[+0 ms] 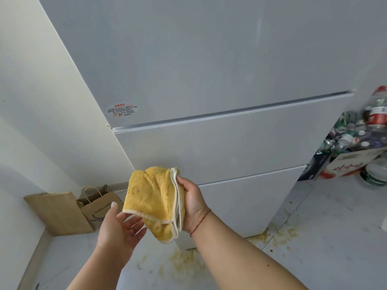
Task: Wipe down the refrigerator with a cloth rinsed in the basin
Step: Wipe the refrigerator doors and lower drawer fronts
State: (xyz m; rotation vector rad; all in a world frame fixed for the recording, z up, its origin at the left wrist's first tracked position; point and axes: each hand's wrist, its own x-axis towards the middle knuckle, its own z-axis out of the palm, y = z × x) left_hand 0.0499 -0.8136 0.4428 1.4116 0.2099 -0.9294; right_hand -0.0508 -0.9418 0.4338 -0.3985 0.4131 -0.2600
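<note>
The cloth [152, 197] is yellow with a cream-white bound edge. The refrigerator [209, 80] is plain pale grey-white, and a small sticker [122, 110] on its upper door has red and dark print on white. The wall [41, 91] is off-white. Two paper bags [62, 212] are plain brown, the nearer one with dark lettering. The floor [324, 237] is light grey with yellowish stains near the refrigerator's foot. A thin red string [201, 220] circles the right wrist. A bottle [377, 109] at the right edge has a red and white label.

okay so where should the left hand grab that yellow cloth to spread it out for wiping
Judging by its fold, grip the loose lower-left corner of the yellow cloth, coming from below-left. The right hand already pinches the stacked white-trimmed edges, and the open left hand sits under that free corner.
</note>
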